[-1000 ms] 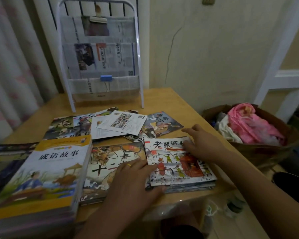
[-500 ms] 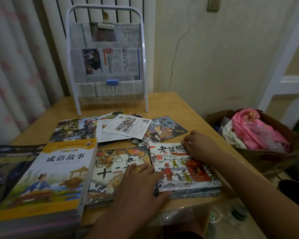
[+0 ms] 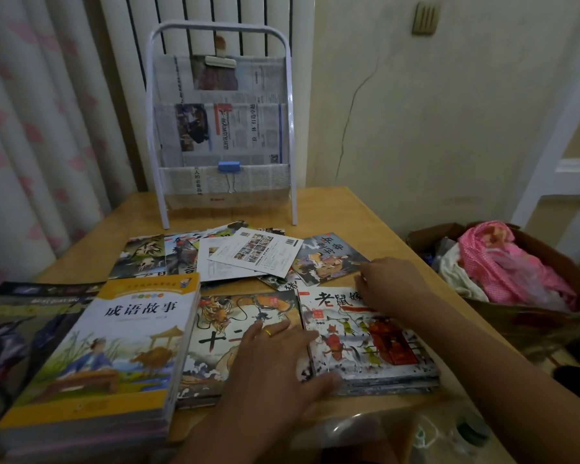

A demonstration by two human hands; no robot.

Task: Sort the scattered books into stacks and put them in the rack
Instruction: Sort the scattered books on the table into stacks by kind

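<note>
A white metal rack (image 3: 290,128) lined with newspaper stands at the table's far side. Thin picture books (image 3: 325,259) lie scattered in front of it. Near me are a thick stack of yellow-covered books (image 3: 114,346), a dragon-cover stack (image 3: 228,316) and a stack topped by a red-and-white picture book (image 3: 382,349). My left hand (image 3: 275,360) lies flat across the dragon cover and the left edge of the red-and-white stack, with its thumb at that stack's front corner. My right hand (image 3: 392,286) rests on the stack's far edge, fingers curled over it.
Dark magazines (image 3: 14,313) lie at the table's left edge. A white sheet (image 3: 258,252) tops the scattered books. A cardboard box of pink cloth (image 3: 503,269) stands on the floor to the right. A curtain hangs at the left and the wall is close behind the rack.
My right hand's fingers have drawn in from outstretched to curled over the stack's far edge. My left hand stays pressed at the stack's left side. The view has tilted slightly.
</note>
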